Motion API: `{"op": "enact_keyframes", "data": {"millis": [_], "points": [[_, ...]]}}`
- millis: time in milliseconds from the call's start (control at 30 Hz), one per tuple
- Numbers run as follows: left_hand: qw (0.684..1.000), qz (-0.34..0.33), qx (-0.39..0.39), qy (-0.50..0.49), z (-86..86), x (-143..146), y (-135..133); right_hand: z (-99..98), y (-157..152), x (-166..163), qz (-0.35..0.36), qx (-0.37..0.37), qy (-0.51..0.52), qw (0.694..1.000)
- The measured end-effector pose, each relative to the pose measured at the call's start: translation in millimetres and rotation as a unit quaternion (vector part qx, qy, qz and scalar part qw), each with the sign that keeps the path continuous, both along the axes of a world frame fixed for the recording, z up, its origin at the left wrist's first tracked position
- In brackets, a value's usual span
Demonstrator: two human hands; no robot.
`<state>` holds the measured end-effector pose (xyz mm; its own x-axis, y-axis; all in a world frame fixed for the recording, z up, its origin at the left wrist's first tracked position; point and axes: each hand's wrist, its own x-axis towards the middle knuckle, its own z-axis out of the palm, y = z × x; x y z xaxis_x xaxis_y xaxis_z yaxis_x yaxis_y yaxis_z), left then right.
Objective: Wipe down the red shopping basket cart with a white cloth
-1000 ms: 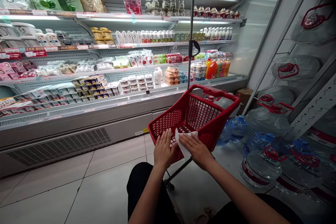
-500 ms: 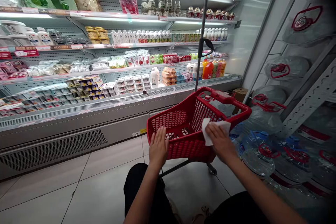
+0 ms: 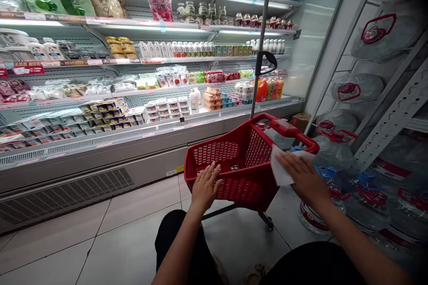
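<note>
A red plastic shopping basket on wheels stands on the tiled floor in front of me, with a tall metal handle pole rising from it. My left hand rests flat with fingers spread on the basket's near rim. My right hand presses a white cloth against the basket's right side, just under its rim, with fingers stretched over the cloth.
A long chilled display case with dairy tubs, bottles and packets runs along the left and back. Large water jugs lie on the floor and on a metal rack at the right. A cardboard box sits in the corner.
My right hand has slid the white cloth from the basket's near rim along to its right side. The basket has turned a little. My left hand stayed on the near rim.
</note>
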<state>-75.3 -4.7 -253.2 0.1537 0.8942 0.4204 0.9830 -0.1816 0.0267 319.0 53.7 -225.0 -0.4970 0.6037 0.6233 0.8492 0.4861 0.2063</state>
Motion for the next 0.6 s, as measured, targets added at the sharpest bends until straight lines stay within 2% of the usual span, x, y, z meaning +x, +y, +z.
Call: {"op": "enact_keyframes", "data": {"millis": [100,167,233,333,433,500,600], "points": [[0.999,0.03,-0.009,-0.011,0.6,0,7,13.8,9,27,-0.046,0.023,0.031,0.998],[0.998,0.053,0.0,-0.025,-0.3,10,11,15.0,14,26,-0.051,0.029,0.045,0.997],[0.998,0.045,0.02,-0.032,-2.6,28,13,8.7,15,5,-0.038,0.02,0.047,0.998],[0.998,-0.021,0.047,-0.026,-7.3,58,11,-8.0,6,-48,0.017,-0.015,0.027,0.999],[0.997,-0.047,0.061,-0.022,-10.7,71,6,-19.1,-8,-95,0.071,-0.04,0.019,0.996],[0.996,-0.056,0.065,-0.017,-10.8,68,5,-17.9,-13,-108,0.097,-0.048,0.012,0.994],[0.995,-0.072,0.066,-0.012,-8.7,52,6,-5.8,-12,-96,0.118,-0.047,-0.003,0.992]]}}
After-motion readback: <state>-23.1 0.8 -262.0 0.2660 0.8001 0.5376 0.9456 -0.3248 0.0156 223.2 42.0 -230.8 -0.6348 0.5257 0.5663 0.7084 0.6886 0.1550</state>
